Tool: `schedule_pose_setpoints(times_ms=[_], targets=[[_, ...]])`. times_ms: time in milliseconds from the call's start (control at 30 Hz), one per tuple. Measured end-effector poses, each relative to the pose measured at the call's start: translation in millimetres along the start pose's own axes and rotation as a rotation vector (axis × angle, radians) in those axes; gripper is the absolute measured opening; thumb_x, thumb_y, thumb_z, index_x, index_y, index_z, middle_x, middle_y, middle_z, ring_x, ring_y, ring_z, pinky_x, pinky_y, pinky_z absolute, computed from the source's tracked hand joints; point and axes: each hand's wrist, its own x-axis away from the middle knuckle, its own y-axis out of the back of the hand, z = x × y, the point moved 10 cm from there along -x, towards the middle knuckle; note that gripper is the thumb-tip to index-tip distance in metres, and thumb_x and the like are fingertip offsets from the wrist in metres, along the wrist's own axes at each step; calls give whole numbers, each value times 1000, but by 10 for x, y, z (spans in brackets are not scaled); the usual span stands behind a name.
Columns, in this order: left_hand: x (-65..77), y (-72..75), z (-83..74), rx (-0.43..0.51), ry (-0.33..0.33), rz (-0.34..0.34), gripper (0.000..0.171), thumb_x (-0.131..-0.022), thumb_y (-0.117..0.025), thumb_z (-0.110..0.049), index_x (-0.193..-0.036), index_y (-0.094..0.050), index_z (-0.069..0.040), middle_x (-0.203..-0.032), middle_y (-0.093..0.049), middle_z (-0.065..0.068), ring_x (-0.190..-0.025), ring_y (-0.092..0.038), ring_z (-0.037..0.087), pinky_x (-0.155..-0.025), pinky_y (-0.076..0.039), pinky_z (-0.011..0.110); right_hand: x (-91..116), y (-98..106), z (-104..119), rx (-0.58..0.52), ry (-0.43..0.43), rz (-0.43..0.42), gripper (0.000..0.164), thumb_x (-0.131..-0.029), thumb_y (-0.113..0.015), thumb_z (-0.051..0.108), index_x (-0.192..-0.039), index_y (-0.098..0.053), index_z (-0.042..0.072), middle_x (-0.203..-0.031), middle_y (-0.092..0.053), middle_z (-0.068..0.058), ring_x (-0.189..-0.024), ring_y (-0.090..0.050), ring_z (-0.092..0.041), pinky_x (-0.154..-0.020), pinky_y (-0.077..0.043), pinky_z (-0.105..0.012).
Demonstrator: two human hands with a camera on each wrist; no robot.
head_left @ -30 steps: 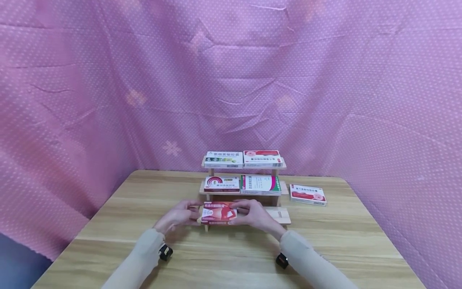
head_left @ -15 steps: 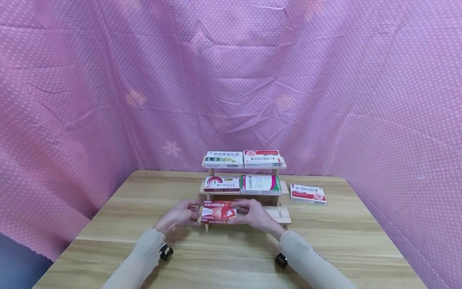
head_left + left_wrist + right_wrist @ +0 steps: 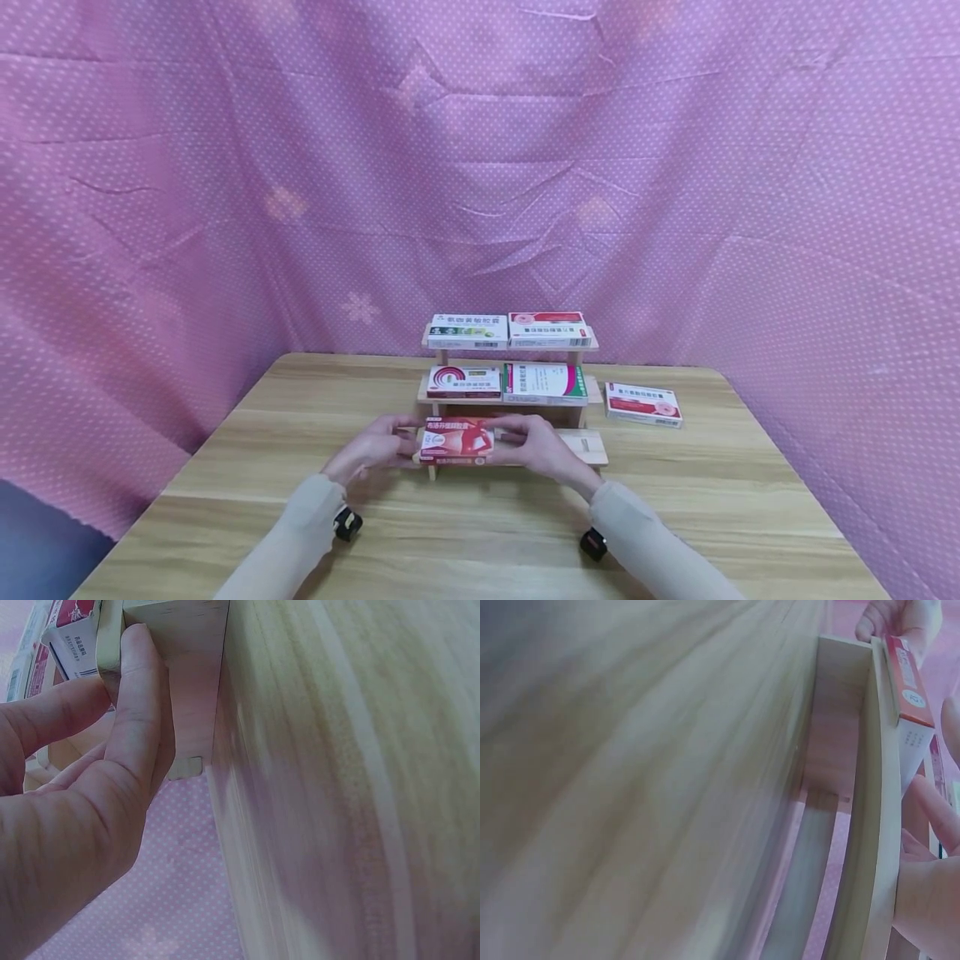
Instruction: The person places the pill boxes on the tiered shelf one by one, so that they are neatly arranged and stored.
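A red medicine box (image 3: 455,440) lies at the left end of the lowest step of a three-tier wooden display rack (image 3: 592,448). My left hand (image 3: 377,446) is at that step's left end; in the left wrist view its thumb and fingers (image 3: 139,682) pinch the wooden board beside the box. Just off the box's right end is my right hand (image 3: 534,448). The right wrist view shows its fingers (image 3: 934,814) spread around the box's white end (image 3: 915,746), holding nothing; part of this hand is cut off by the frame.
On the middle step lie a white-and-maroon box (image 3: 463,382) and a green-and-white box (image 3: 543,382). Up on the top step are a white box (image 3: 468,330) and a red-and-white box (image 3: 550,329). Another medicine box (image 3: 643,404) lies on the table (image 3: 712,500) right of the rack.
My right hand's fingers have let go of the red box and drawn slightly right. The left hand has stayed at the rack's end. The whole view has shifted slightly.
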Motion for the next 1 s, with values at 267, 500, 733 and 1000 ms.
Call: schedule_pose_setpoints(times_ms=[267,500,733,1000], targets=[[-1,-6,-24,-5,-9,9,63,-88,-55,8,-145,-29,13,-120,-58,29,-96,-68,27,-89,-60,41,80,210,-91,1,-2,-52,38,-89,-73,27,-125,-67,16,-128,-66,-5,-116,-64,-22,-100,-54,-37],[-4,-4,-9,5,-4,9,63,-88,-54,8,-145,-29,13,-120,-58,29,-96,-68,27,-89,-60,40,162,383,-172,29,-36,-40,29,-90,-70,31,-116,-71,18,-113,-72,2,-106,-64,-15,-93,-52,-34],[0,2,-25,5,-15,4,62,-87,-53,10,-145,-30,13,-120,-57,28,-95,-67,26,-89,-60,41,282,574,-205,57,-72,-10,25,-89,-71,32,-111,-73,19,-106,-72,-1,-93,-65,-17,-79,-52,-33],[11,-14,-15,2,-6,-7,62,-86,-51,12,-144,-31,13,-119,-58,29,-93,-67,26,-87,-60,40,367,756,-293,54,-46,3,21,-90,-70,28,-104,-73,12,-92,-71,-5,-80,-64,-18,-69,-56,-30]])
